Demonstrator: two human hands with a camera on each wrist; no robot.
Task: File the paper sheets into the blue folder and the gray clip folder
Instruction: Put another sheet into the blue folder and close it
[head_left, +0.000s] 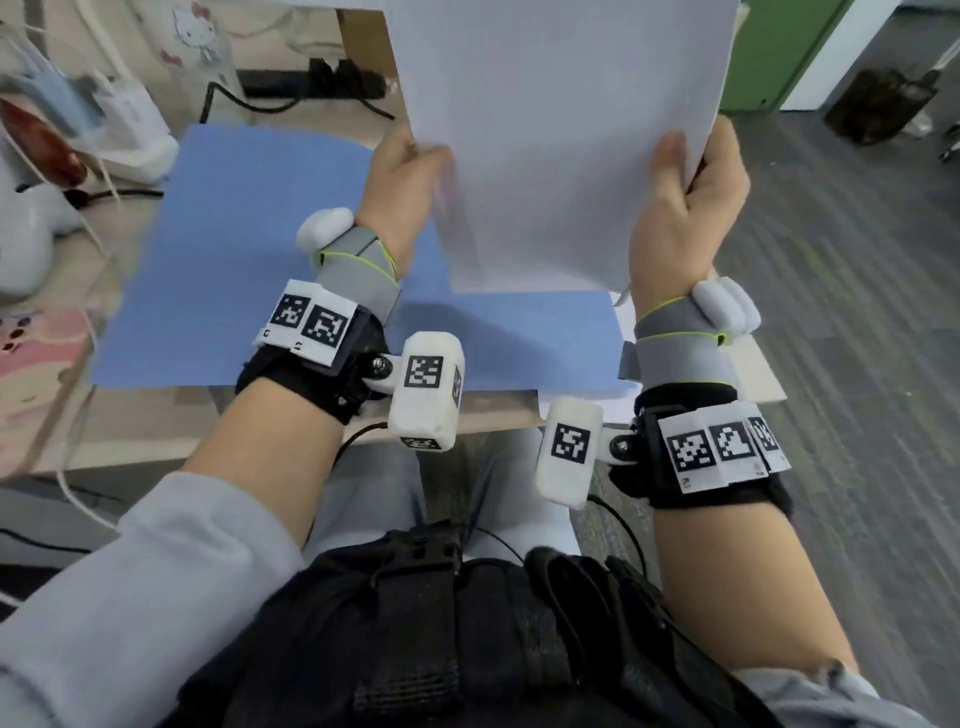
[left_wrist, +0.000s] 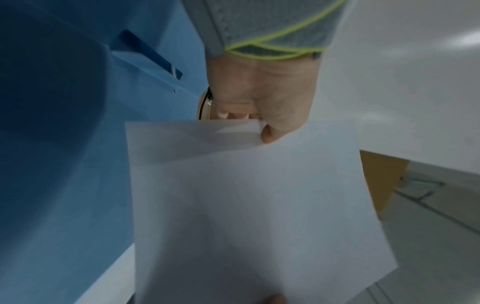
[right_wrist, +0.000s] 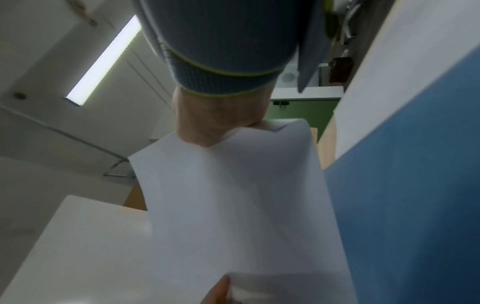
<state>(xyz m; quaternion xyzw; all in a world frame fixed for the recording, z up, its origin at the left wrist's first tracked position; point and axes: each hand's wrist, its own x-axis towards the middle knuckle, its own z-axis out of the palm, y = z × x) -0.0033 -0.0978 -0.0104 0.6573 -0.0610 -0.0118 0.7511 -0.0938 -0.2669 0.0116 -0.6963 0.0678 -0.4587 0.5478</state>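
Note:
Both hands hold white paper sheets upright above the table. My left hand grips the left edge, thumb on the near face; my right hand grips the right edge. The open blue folder lies flat on the table beneath and to the left of the sheets. From the left wrist view the paper sheets hang below my left hand, with the blue folder and its inner pocket at left. The right wrist view shows the paper sheets pinched by my right hand, the blue folder at right. No gray clip folder is seen.
Left of the folder lie white cables, a white plush shape and a pink printed item. A black power strip and a cardboard piece sit behind. More white paper lies under the folder's near right corner. Grey carpet lies to the right.

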